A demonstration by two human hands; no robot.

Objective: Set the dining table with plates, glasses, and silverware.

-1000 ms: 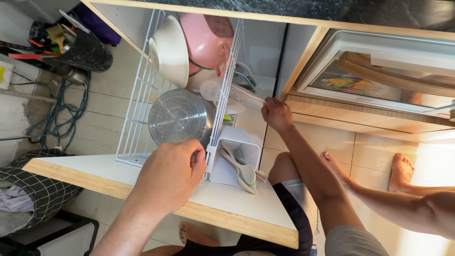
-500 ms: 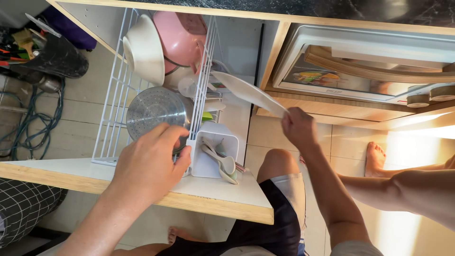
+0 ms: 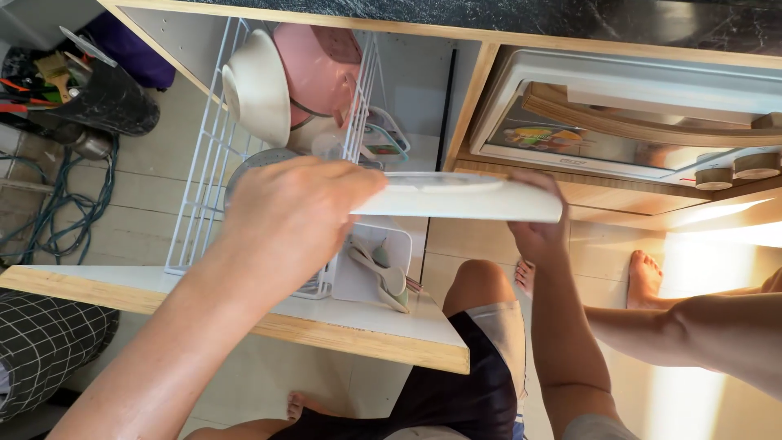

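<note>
A white plate point(image 3: 456, 200) is held level and seen edge-on in front of the white wire dish rack point(image 3: 195, 195). My left hand point(image 3: 289, 220) grips its left end, fingers curled over the rim. My right hand point(image 3: 538, 232) holds the right end, with the palm under it and fingers over the far edge. In the rack stand a cream bowl point(image 3: 257, 85) and a pink bowl point(image 3: 314, 69). A steel perforated pan point(image 3: 257, 159) is mostly hidden behind my left hand. A white cutlery holder point(image 3: 362, 281) with spoons point(image 3: 383, 277) sits just below the plate.
The rack rests on a white shelf with a wooden edge point(image 3: 244, 322). A small oven point(image 3: 619, 122) with knobs sits in the cabinet on the right. A black bucket of brushes point(image 3: 106, 98) and cables point(image 3: 57, 204) lie at left. Bare legs and feet point(image 3: 643, 277) rest on the tiled floor.
My right hand drew the plate out of the rack and turned it level. My left hand left the steel pan and took hold of the plate's left end.
</note>
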